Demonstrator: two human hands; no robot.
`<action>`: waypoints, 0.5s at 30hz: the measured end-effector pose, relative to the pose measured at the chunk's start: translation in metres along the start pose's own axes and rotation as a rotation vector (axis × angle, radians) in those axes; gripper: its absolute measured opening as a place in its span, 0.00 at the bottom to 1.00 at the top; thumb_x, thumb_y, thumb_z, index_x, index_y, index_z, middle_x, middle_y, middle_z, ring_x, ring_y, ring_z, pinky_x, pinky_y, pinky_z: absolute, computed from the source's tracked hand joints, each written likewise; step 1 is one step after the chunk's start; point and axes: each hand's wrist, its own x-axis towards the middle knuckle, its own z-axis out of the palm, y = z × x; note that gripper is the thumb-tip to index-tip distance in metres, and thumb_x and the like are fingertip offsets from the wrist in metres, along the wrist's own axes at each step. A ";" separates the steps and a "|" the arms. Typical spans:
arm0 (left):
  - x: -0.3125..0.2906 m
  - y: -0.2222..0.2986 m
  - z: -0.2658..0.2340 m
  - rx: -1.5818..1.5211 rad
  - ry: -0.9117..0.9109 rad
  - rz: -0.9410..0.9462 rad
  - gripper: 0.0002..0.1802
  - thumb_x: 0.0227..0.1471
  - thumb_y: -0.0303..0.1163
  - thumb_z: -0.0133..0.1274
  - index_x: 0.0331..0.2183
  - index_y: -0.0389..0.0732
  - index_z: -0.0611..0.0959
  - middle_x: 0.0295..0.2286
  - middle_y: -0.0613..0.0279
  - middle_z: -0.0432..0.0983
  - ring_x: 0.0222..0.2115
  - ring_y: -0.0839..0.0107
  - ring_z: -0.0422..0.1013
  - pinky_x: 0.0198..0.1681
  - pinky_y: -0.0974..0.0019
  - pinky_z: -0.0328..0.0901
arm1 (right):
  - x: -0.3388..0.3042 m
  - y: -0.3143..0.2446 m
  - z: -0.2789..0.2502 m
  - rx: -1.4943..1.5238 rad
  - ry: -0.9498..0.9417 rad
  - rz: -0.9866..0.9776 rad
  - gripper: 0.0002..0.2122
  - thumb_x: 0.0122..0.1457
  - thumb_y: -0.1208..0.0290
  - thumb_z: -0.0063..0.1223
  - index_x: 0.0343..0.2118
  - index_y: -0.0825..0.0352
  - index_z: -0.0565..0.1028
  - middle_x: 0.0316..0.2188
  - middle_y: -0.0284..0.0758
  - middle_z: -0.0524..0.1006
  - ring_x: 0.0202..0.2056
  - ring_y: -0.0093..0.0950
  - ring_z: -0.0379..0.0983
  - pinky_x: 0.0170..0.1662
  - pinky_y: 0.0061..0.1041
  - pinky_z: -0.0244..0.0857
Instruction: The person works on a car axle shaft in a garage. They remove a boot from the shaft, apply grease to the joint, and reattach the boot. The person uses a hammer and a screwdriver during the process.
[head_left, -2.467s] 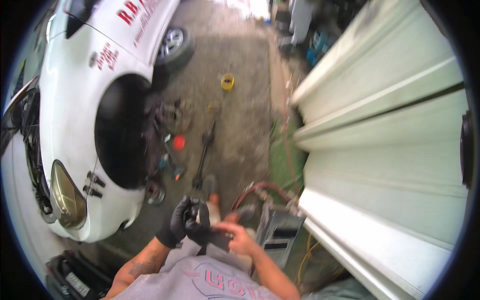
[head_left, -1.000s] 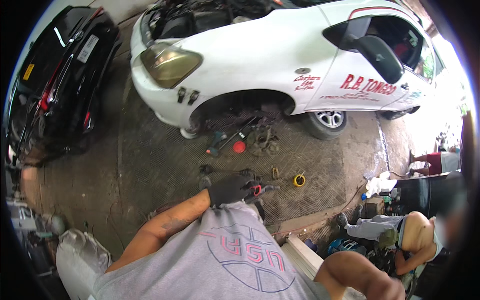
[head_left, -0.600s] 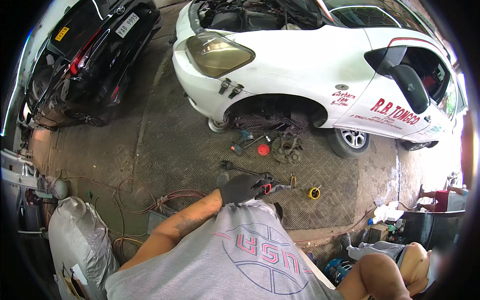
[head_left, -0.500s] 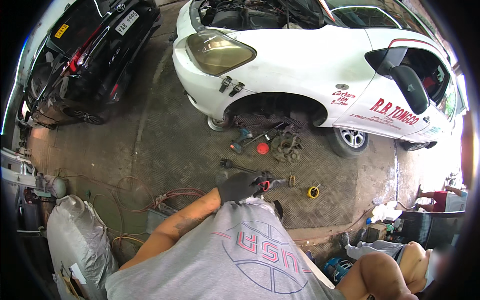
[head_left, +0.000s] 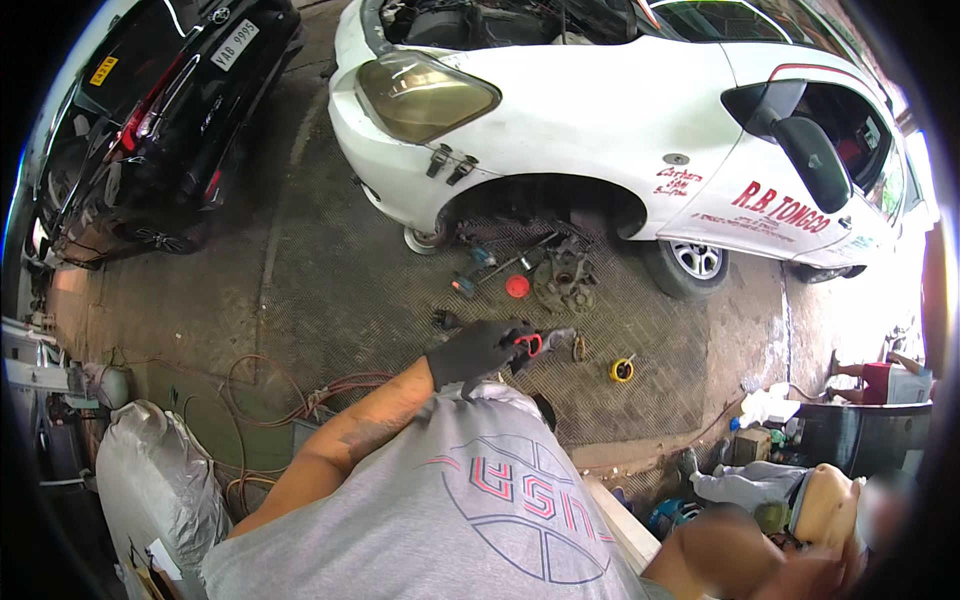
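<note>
My left hand (head_left: 475, 357), in a dark glove, is closed on a dark part with a red ring (head_left: 529, 345) and a greyish tip; its exact kind is unclear. It is held in front of my grey shirt, over the floor mat. Just right of the tip lies a small tan ring (head_left: 579, 347). Farther right stands a round yellow tin (head_left: 622, 370) with a thin stick in it. A dark shaft end (head_left: 445, 319) shows beyond my glove. My right arm (head_left: 725, 555) is bent and blurred at the lower right, its hand out of sight.
Ahead, a white car (head_left: 600, 110) has an empty front wheel arch. Below it lie a cordless drill (head_left: 472, 278), a red lid (head_left: 517, 287) and a greasy hub assembly (head_left: 565, 275). Hoses (head_left: 340, 385) coil at left. Another person (head_left: 825, 500) is at lower right.
The whole view has shifted slightly. My left hand and the part it holds have moved a little closer to the tan ring. My right arm has moved lower and to the left.
</note>
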 end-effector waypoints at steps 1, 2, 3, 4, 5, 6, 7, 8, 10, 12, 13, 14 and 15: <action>0.006 0.000 0.005 -0.061 0.009 0.025 0.21 0.57 0.37 0.57 0.51 0.40 0.81 0.34 0.50 0.82 0.34 0.61 0.79 0.41 0.59 0.71 | -0.013 0.005 0.018 -0.038 -0.038 0.171 0.17 0.53 0.56 0.55 0.38 0.64 0.79 0.36 0.43 0.79 0.37 0.36 0.77 0.40 0.44 0.72; 0.012 0.004 0.008 -0.162 -0.002 0.024 0.20 0.58 0.36 0.57 0.50 0.39 0.81 0.34 0.52 0.82 0.34 0.64 0.78 0.41 0.60 0.71 | -0.028 0.011 0.037 -0.081 -0.069 0.342 0.14 0.49 0.63 0.57 0.35 0.67 0.79 0.34 0.46 0.79 0.35 0.36 0.77 0.40 0.40 0.72; 0.013 0.006 0.007 -0.263 0.000 0.006 0.19 0.58 0.35 0.57 0.50 0.39 0.81 0.34 0.54 0.82 0.34 0.67 0.78 0.41 0.62 0.70 | -0.042 0.009 0.063 -0.016 -0.127 0.593 0.13 0.47 0.69 0.57 0.35 0.69 0.79 0.33 0.46 0.79 0.34 0.34 0.77 0.41 0.35 0.72; 0.007 0.002 0.003 -0.351 0.036 -0.034 0.19 0.59 0.34 0.57 0.50 0.38 0.82 0.33 0.56 0.82 0.33 0.71 0.77 0.41 0.63 0.70 | -0.063 0.008 0.094 0.067 -0.170 0.849 0.12 0.44 0.75 0.58 0.34 0.70 0.79 0.32 0.46 0.80 0.33 0.33 0.77 0.41 0.31 0.71; 0.007 0.003 0.005 -0.433 0.034 -0.044 0.19 0.59 0.34 0.57 0.50 0.38 0.82 0.33 0.57 0.82 0.33 0.73 0.76 0.41 0.64 0.70 | -0.093 0.012 0.107 0.271 -0.339 1.056 0.15 0.43 0.81 0.58 0.38 0.70 0.80 0.33 0.43 0.81 0.33 0.30 0.78 0.42 0.29 0.71; 0.010 0.006 0.007 -0.512 0.020 -0.049 0.18 0.59 0.34 0.57 0.50 0.37 0.82 0.33 0.59 0.82 0.33 0.75 0.75 0.40 0.65 0.69 | -0.141 0.014 0.122 0.323 -0.465 1.117 0.17 0.45 0.84 0.60 0.42 0.69 0.80 0.34 0.37 0.82 0.33 0.27 0.78 0.41 0.27 0.72; 0.008 0.006 0.005 -0.576 0.022 -0.073 0.18 0.60 0.34 0.57 0.50 0.37 0.82 0.33 0.60 0.81 0.33 0.77 0.74 0.40 0.66 0.69 | -0.152 0.006 0.156 0.347 -0.523 1.269 0.14 0.51 0.83 0.60 0.43 0.70 0.79 0.35 0.35 0.83 0.32 0.22 0.78 0.40 0.24 0.72; 0.006 0.006 0.003 -0.522 0.011 -0.060 0.18 0.60 0.34 0.57 0.49 0.37 0.82 0.33 0.60 0.82 0.33 0.77 0.74 0.39 0.66 0.69 | -0.170 -0.004 0.183 0.439 -0.520 1.363 0.13 0.55 0.80 0.61 0.45 0.70 0.79 0.35 0.35 0.82 0.31 0.21 0.78 0.38 0.22 0.72; 0.008 0.006 0.000 -0.412 -0.018 -0.023 0.18 0.60 0.35 0.57 0.49 0.37 0.82 0.34 0.60 0.82 0.33 0.78 0.73 0.38 0.67 0.68 | -0.209 -0.018 0.220 0.521 -0.457 1.519 0.14 0.56 0.79 0.62 0.47 0.70 0.79 0.32 0.34 0.81 0.30 0.20 0.76 0.37 0.21 0.72; 0.007 0.013 -0.002 -0.345 -0.018 -0.020 0.17 0.60 0.36 0.57 0.48 0.37 0.83 0.34 0.60 0.82 0.33 0.78 0.73 0.37 0.67 0.68 | -0.202 -0.018 0.235 0.454 -0.497 1.361 0.14 0.58 0.78 0.61 0.48 0.70 0.78 0.31 0.32 0.80 0.29 0.19 0.75 0.36 0.21 0.71; 0.006 0.017 -0.001 -0.316 -0.019 -0.017 0.17 0.60 0.36 0.57 0.47 0.37 0.83 0.34 0.60 0.82 0.32 0.78 0.73 0.37 0.67 0.68 | -0.200 -0.016 0.238 0.417 -0.519 1.282 0.14 0.59 0.77 0.61 0.49 0.70 0.78 0.31 0.31 0.80 0.29 0.19 0.74 0.35 0.21 0.71; 0.008 0.019 -0.003 -0.319 -0.049 -0.022 0.18 0.60 0.37 0.57 0.47 0.37 0.83 0.33 0.59 0.82 0.32 0.78 0.74 0.37 0.67 0.68 | -0.202 -0.012 0.240 0.512 -0.515 1.422 0.13 0.60 0.78 0.60 0.49 0.71 0.78 0.30 0.29 0.78 0.28 0.18 0.73 0.34 0.20 0.70; 0.010 0.020 -0.006 -0.323 -0.079 -0.027 0.18 0.60 0.39 0.56 0.47 0.37 0.83 0.33 0.58 0.82 0.32 0.77 0.74 0.37 0.67 0.68 | -0.204 -0.007 0.241 0.607 -0.508 1.561 0.13 0.62 0.78 0.58 0.49 0.72 0.78 0.29 0.28 0.77 0.28 0.17 0.72 0.34 0.20 0.69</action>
